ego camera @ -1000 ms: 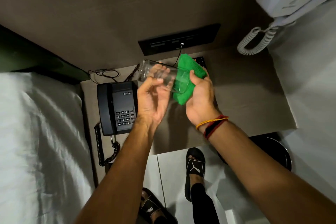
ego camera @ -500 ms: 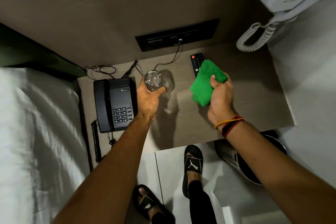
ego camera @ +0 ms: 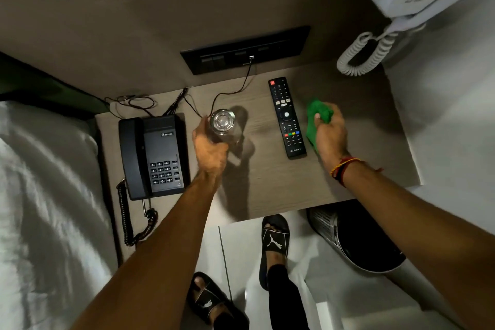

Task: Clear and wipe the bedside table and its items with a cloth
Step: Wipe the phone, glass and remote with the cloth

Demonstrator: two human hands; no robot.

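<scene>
Glass (ego camera: 222, 123): upright on the desk (ego camera: 267, 185), between black telephone (ego camera: 152, 155) and remote (ego camera: 287, 116); base contact with the desk judged likely, not certain.
Left hand (ego camera: 211, 146): grip closed around the glass wall from the near side.
Right hand (ego camera: 330, 131): grip closed on bunched green cloth (ego camera: 318, 118), just right of the remote, low over the desk.
Step in hand: judged as setting the glass down.
Method: seat the base flat before letting go; keep clear of the thin cable (ego camera: 227, 94) beside it.
Next call: judged to be the remote or the bare desk surface.
Risk: the glass tips if released while tilted.
</scene>
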